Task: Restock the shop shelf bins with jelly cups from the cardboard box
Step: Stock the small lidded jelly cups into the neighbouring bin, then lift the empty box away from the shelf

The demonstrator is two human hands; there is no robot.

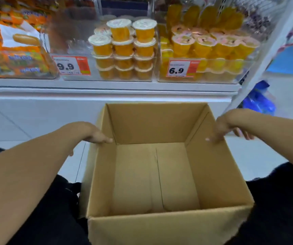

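Note:
An open cardboard box (213,167) stands on the floor between my knees, and nothing lies inside it. My left hand (96,134) grips the box's left wall at the rim, thumb inside. My right hand (221,129) grips the right wall at the rim, fingers hooked over it. On the shelf above, a clear bin (71,32) holds stacked orange jelly cups (124,48) on its right side behind a 9.9 price tag (71,65). The bin to its right (244,68) is packed with yellow jelly cups (205,45) and carries a 6.9 tag (182,68).
Orange snack bags (13,55) fill the bin at far left. The white shelf edge (106,89) runs across just beyond the box. A white upright post (266,55) stands at right, with a blue bag (259,99) on the tiled floor behind it.

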